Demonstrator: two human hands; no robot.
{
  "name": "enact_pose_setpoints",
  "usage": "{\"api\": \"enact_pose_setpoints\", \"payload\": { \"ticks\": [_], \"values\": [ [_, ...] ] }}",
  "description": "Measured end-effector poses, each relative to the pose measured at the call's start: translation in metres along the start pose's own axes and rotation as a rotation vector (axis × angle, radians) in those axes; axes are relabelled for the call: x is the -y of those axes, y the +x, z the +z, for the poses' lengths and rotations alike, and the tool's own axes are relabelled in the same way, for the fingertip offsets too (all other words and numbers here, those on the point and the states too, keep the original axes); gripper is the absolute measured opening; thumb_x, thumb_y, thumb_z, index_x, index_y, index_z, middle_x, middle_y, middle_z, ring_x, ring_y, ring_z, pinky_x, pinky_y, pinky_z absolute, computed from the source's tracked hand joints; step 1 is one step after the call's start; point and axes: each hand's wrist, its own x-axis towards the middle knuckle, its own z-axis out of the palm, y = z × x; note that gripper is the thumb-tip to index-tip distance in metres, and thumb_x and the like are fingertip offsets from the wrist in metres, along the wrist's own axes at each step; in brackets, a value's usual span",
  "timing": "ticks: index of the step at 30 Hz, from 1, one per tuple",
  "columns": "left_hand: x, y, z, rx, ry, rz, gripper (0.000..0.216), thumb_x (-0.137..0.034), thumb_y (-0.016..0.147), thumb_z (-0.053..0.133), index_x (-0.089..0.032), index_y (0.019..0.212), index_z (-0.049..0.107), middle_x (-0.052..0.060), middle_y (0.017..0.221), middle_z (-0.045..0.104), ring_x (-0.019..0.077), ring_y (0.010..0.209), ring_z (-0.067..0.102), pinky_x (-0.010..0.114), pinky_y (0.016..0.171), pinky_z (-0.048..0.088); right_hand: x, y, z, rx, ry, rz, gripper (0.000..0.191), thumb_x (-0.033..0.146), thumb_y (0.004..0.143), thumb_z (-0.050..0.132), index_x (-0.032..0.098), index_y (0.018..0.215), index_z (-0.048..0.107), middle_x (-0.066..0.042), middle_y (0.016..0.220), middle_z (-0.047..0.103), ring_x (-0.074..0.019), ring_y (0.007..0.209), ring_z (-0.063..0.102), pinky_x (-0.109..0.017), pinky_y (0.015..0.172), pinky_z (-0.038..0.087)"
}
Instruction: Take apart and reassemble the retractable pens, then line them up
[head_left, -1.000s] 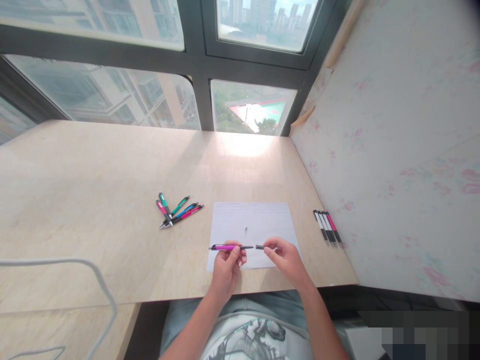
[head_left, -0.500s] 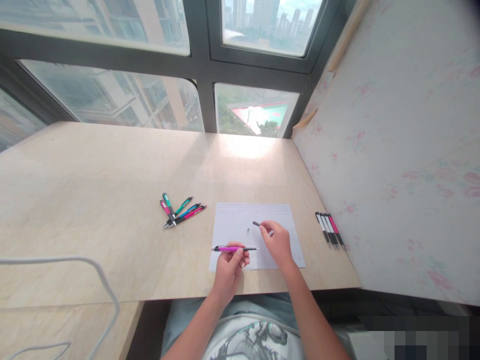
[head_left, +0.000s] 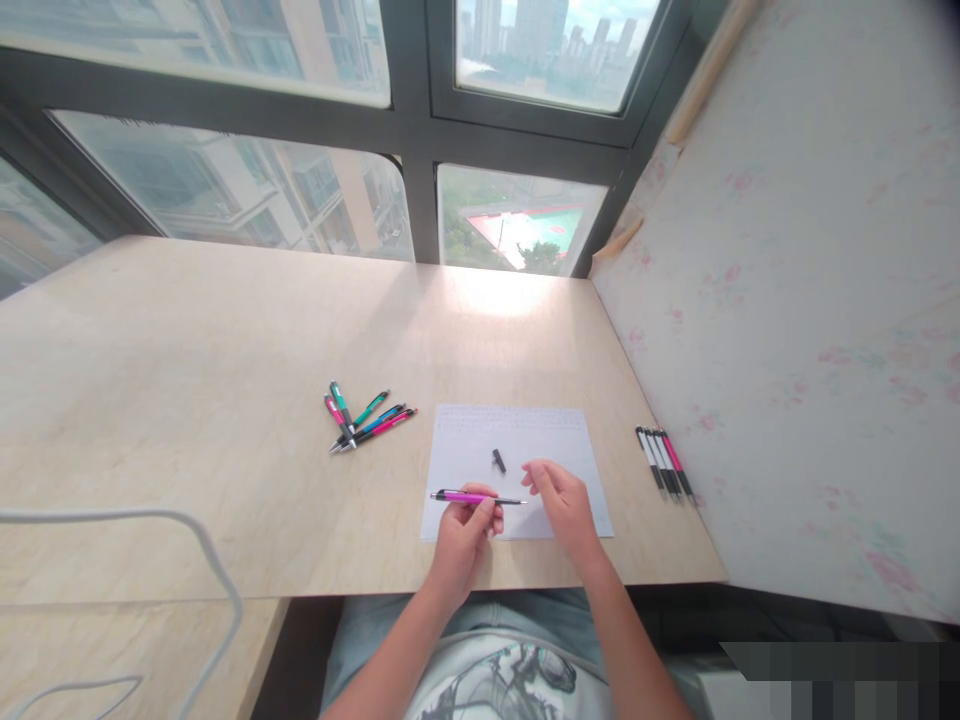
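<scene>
My left hand [head_left: 466, 527] pinches a purple pen [head_left: 469, 497] and holds it level over a white sheet of paper [head_left: 517, 430]. The pen's thin tip points right, and its front piece is off. That small black pen piece [head_left: 499, 461] lies on the paper just beyond the pen. My right hand [head_left: 562, 500] hovers over the paper, right of the pen tip, with its fingers loosely apart and nothing in them.
Several coloured pens [head_left: 364, 417] lie fanned on the wooden table [head_left: 187, 400] left of the paper. A row of black and pink pens [head_left: 664, 463] lies by the right wall [head_left: 787, 300]. A white wire frame [head_left: 150, 560] stands at the lower left. Windows run behind the table.
My right hand pulled the black piece off the pen tip, carried it up over the paper, set it down there and drew back empty. My left hand kept the purple pen steady.
</scene>
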Motion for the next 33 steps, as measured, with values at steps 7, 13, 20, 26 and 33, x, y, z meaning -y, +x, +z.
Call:
{"api": "enact_pose_setpoints", "payload": {
  "ticks": [7,13,20,26,33],
  "values": [
    [0.001,-0.001,0.001,0.03,0.108,0.019,0.025,-0.032,0.076,0.074,-0.015,0.09,0.063,-0.001,0.064,0.06,0.0094,0.057,0.051,0.022,0.057,0.039,0.012,-0.015,-0.011,0.305,0.04,0.03,0.033,0.041,0.091,0.053,0.017,0.078,0.072,-0.002,0.065,0.067,-0.0145,0.061,0.059,-0.023,0.057,0.042],
    [0.002,-0.002,-0.001,0.025,0.04,0.027,0.022,-0.032,0.077,0.071,-0.015,0.089,0.064,0.002,0.069,0.064,0.0105,0.058,0.054,0.022,0.057,0.04,0.005,-0.021,-0.01,0.204,0.066,0.006,0.02,0.032,0.087,0.057,0.019,0.081,0.07,-0.003,0.072,0.068,-0.0155,0.068,0.061,-0.023,0.058,0.044],
    [0.001,-0.001,0.0,0.002,0.016,0.031,0.021,-0.029,0.076,0.073,-0.013,0.088,0.066,0.001,0.068,0.063,0.0089,0.057,0.053,0.021,0.056,0.04,0.009,-0.026,-0.008,0.122,0.12,-0.014,0.018,0.03,0.083,0.063,0.019,0.097,0.066,-0.005,0.085,0.069,-0.0164,0.074,0.062,-0.024,0.058,0.047],
    [0.0,-0.003,0.0,0.015,-0.003,0.014,0.019,-0.027,0.077,0.073,-0.014,0.089,0.067,0.002,0.069,0.065,0.0088,0.058,0.055,0.021,0.057,0.04,0.012,-0.026,-0.006,0.072,0.126,0.023,0.021,0.033,0.09,0.054,0.019,0.081,0.066,-0.003,0.07,0.067,-0.0157,0.066,0.062,-0.026,0.063,0.048],
    [0.003,-0.002,-0.003,0.022,-0.005,0.007,0.019,-0.027,0.077,0.073,-0.014,0.089,0.067,0.002,0.069,0.066,0.0094,0.058,0.056,0.021,0.058,0.041,0.015,-0.028,-0.009,0.07,0.148,-0.097,0.022,0.025,0.083,0.062,0.021,0.104,0.064,-0.006,0.095,0.068,-0.0186,0.087,0.063,-0.025,0.062,0.049]
  ]
}}
